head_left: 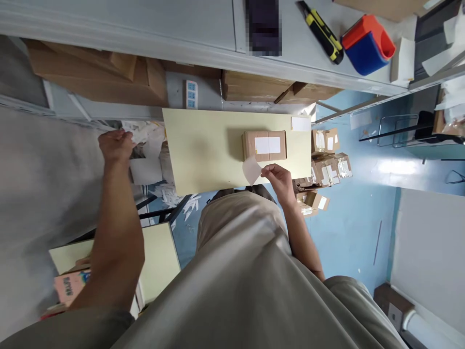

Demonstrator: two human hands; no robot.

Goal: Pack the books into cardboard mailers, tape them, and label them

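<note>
Between the fingertips of my right hand (279,179) is a small pale paper sheet (252,169), held by its edge. The sheet hangs just in front of a taped cardboard box (265,146), overlapping its near edge in the view. A white label (268,145) lies on the top of this box, which rests on a cream table (203,150). My left hand (116,145) is stretched out past the table's left end, over a pile of crumpled white paper (148,138). Its fingers are curled together, and I cannot make out what they hold.
A white slip (301,124) lies at the table's right end. On the shelf above are a yellow-black utility knife (321,31) and a red-blue tape dispenser (368,44). Labelled boxes (327,169) are stacked on the floor to the right. A power strip (192,94) sits behind the table.
</note>
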